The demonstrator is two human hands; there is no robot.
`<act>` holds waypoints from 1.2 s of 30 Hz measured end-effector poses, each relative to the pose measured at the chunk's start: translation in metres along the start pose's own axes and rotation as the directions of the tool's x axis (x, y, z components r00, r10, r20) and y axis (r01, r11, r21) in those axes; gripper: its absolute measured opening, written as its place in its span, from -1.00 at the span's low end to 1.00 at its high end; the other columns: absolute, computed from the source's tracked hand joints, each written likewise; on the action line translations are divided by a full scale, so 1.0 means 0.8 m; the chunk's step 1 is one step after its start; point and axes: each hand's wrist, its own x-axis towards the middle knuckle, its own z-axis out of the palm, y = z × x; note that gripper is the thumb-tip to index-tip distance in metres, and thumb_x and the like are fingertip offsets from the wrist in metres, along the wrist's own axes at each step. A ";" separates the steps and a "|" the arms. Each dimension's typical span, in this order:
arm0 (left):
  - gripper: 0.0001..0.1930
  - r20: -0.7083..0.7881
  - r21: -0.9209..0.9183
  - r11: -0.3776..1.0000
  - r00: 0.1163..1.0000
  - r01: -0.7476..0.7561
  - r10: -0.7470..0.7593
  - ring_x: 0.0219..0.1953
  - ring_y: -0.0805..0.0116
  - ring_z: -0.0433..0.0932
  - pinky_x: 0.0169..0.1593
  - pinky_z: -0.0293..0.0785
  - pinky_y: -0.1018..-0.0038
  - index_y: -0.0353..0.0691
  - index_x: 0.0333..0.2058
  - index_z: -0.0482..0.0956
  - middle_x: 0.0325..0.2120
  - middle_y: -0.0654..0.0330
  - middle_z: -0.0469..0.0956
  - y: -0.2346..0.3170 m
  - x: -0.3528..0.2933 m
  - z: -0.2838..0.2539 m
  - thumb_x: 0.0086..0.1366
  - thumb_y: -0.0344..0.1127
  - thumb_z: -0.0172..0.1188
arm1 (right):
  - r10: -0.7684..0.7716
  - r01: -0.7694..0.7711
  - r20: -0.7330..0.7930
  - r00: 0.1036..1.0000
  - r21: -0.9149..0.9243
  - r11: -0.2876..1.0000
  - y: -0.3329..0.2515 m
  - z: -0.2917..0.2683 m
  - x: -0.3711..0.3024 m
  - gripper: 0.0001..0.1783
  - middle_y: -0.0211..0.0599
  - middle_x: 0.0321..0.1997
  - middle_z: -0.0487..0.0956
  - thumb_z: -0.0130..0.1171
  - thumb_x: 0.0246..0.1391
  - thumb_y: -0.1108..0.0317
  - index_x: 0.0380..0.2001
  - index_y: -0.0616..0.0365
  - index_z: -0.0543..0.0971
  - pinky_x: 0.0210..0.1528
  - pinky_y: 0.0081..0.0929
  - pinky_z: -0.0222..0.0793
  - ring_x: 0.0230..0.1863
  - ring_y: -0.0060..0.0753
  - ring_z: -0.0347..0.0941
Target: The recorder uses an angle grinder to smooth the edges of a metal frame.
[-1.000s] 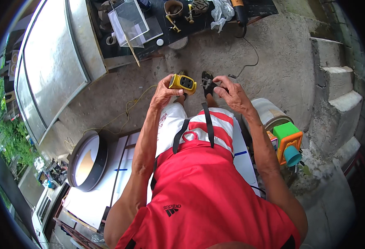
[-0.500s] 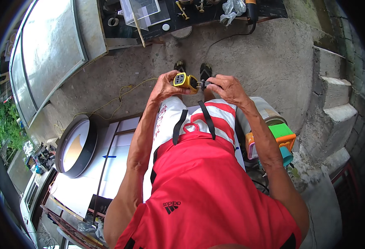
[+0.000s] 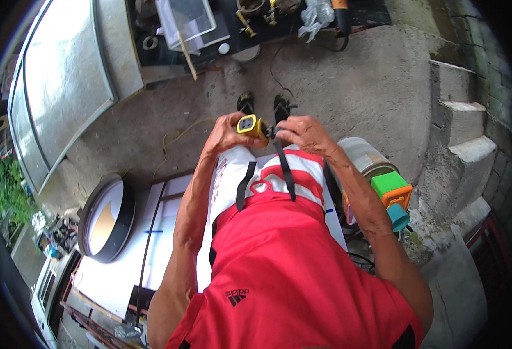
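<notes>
My left hand [image 3: 224,136] is wrapped round a yellow and black power socket block [image 3: 248,124], its face with dark slots turned upward. In my right hand [image 3: 307,134] the fingers pinch a black plug [image 3: 273,132] against the right side of the block. Whether its prongs are fully in cannot be made out. Both hands are held out over my lap, above the white and red shorts [image 3: 302,174]. A black cord [image 3: 274,68] runs across the floor between the far table and the area by my right hand.
Across the floor stands a dark table [image 3: 250,38] with clear acrylic sheets [image 3: 195,23], brass fittings [image 3: 245,23] and an orange and black power tool [image 3: 341,17]. A round dark-rimmed tray [image 3: 125,218] lies on white boards at left. Green and orange containers [image 3: 391,185] and concrete steps [image 3: 459,128] are at right.
The plug has moved up against the socket block; its metal prongs, visible earlier in the gap, no longer show. The whole view has shifted slightly.
</notes>
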 end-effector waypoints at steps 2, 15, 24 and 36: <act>-0.48 0.000 0.037 0.999 1.000 0.017 -0.017 -0.33 0.46 0.55 -0.19 0.47 0.44 -0.30 -0.28 0.64 -0.41 0.23 0.64 0.005 0.001 0.000 -0.25 -0.20 0.61 | 0.029 -0.029 0.013 1.000 0.073 0.997 0.003 0.000 0.000 -0.68 -0.11 -0.43 0.53 0.19 0.17 0.09 -0.28 0.15 0.62 -0.28 -0.17 0.41 -0.32 -0.01 0.53; -0.47 0.060 0.013 0.999 0.997 0.051 -0.052 -0.37 0.40 0.56 -0.23 0.47 0.42 -0.36 -0.31 0.65 -0.44 0.16 0.64 0.021 0.009 -0.001 -0.25 -0.16 0.60 | -0.051 0.052 -0.015 0.999 0.065 0.997 0.017 0.014 -0.003 -0.68 -0.09 -0.49 0.49 0.15 0.21 0.14 -0.41 0.20 0.57 -0.34 -0.14 0.38 -0.38 0.06 0.51; -0.46 0.096 -0.071 0.993 0.992 0.093 -0.086 -0.38 0.44 0.58 -0.27 0.51 0.46 -0.39 -0.28 0.64 -0.43 0.17 0.64 0.023 0.014 -0.001 -0.23 -0.22 0.62 | -0.134 0.144 -0.092 0.987 0.111 0.983 0.013 0.020 0.000 -0.75 -0.13 -0.50 0.47 0.14 0.19 0.21 -0.44 0.18 0.55 -0.37 -0.17 0.37 -0.40 -0.01 0.48; -0.49 0.063 0.161 0.986 0.996 0.045 -0.056 -0.45 0.42 0.56 -0.34 0.45 0.45 -0.38 -0.34 0.65 -0.50 0.15 0.62 0.014 -0.004 -0.005 -0.25 -0.17 0.60 | -0.007 0.005 0.022 1.000 0.061 0.998 0.005 0.038 0.000 -0.74 -0.11 -0.42 0.59 0.16 0.18 0.19 -0.35 0.19 0.62 -0.29 -0.17 0.44 -0.34 0.05 0.55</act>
